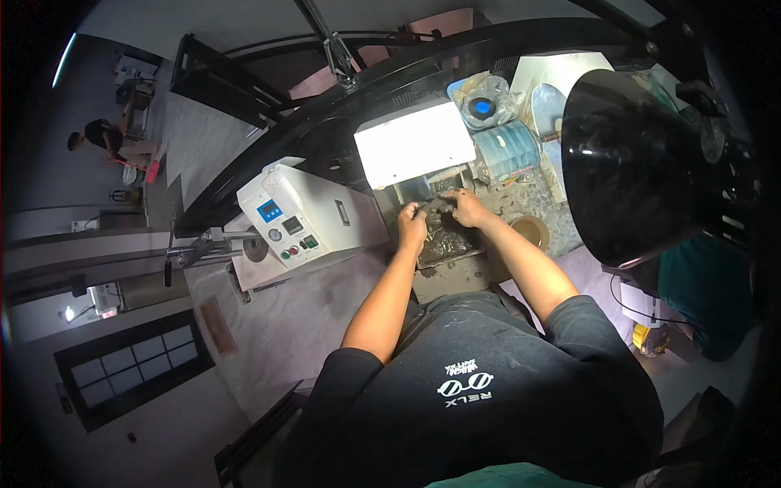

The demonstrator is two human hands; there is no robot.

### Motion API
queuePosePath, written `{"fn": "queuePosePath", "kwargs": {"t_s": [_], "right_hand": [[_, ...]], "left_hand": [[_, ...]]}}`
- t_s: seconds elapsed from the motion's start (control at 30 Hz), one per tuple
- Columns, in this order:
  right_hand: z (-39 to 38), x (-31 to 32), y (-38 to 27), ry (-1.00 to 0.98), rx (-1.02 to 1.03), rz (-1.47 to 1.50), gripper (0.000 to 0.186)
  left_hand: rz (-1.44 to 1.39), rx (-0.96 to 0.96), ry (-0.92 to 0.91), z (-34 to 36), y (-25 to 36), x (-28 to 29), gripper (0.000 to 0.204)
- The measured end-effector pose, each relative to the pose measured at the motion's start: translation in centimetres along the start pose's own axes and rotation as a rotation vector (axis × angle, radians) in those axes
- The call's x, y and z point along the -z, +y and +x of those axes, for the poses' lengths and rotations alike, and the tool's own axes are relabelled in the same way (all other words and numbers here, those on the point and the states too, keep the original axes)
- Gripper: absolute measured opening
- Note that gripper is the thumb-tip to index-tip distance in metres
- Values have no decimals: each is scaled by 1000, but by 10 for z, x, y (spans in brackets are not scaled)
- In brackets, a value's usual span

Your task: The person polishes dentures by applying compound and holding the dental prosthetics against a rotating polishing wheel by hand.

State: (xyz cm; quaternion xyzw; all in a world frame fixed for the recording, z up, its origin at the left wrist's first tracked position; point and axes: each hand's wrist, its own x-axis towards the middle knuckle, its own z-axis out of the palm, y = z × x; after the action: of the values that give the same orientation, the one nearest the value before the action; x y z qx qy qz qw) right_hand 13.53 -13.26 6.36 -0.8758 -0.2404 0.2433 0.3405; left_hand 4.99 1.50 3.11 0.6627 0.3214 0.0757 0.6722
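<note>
My left hand (412, 227) is closed, fingers curled around something small and dark that I cannot make out. Just to its right, my right hand (468, 208) reaches in with its fingers bent and the index finger pointing left; what its dirty fingertips hold is too small to tell. Both hands are low in front of a white box-shaped machine cover (413, 148). Beneath them lies a dark, wet, muddy tray (447, 244), its far part hidden by the hands and the cover.
Left stands a white machine (313, 213) with gauge and buttons. Right are a stack of bluish discs (511, 151), a brown ring-shaped roll (530, 232) and a bagged blue-centred roll (483, 108). A large black lamp shade (643, 167) overhangs the right. Far left, another person (104, 138) sits.
</note>
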Motion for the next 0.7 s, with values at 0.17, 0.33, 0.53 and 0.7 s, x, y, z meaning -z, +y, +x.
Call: {"fn": "queuePosePath", "kwargs": {"t_s": [0.17, 0.33, 0.53, 0.7], "right_hand": [[5, -3, 5, -16, -9, 175, 38], [16, -16, 24, 55, -75, 137, 34], [15, -30, 34, 251, 139, -28, 39], [19, -32, 32, 178, -2, 34, 37]], "left_hand": [[-98, 155, -50, 16, -30, 8, 26], [-232, 338, 16, 24, -19, -8, 27], [-360, 394, 186, 25, -23, -15, 19], [-290, 490, 329, 25, -7, -26, 17]]}}
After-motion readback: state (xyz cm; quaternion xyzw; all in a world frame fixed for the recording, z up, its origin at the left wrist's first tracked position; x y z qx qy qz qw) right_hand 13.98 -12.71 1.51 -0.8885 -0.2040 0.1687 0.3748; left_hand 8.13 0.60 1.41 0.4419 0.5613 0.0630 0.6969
